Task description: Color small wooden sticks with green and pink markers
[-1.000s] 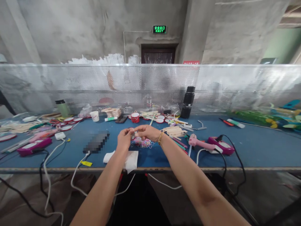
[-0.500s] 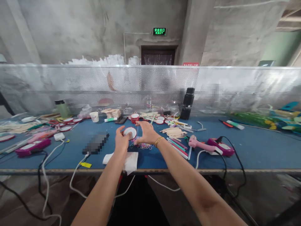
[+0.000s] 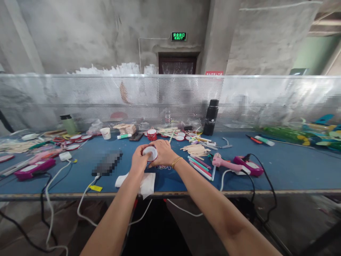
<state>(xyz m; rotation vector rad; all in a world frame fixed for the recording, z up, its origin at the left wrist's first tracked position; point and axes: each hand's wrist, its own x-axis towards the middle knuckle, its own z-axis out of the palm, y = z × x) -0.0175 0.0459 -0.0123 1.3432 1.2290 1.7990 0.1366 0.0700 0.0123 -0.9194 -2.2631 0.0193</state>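
Both my hands meet over the middle of the blue table [image 3: 293, 170]. My left hand [image 3: 139, 160] and my right hand [image 3: 163, 153] are closed together round a small round red-rimmed cup [image 3: 150, 153] with a white face, held just above the table. A heap of small coloured rubber bands [image 3: 163, 167] lies under my right wrist. A white cloth [image 3: 146, 180] lies at the near edge, under my left forearm.
A pink glue gun [image 3: 226, 163] on a magenta stand [image 3: 249, 165] sits to the right, cables trailing off the edge. Craft sticks [image 3: 195, 148], coloured straws, red-rimmed cups [image 3: 152, 134], a black bottle [image 3: 210, 117] and a perforated metal screen [image 3: 80, 96] lie behind.
My hands drew apart showing the cup's white face, then closed round it again. My right hand has come back over the cup.
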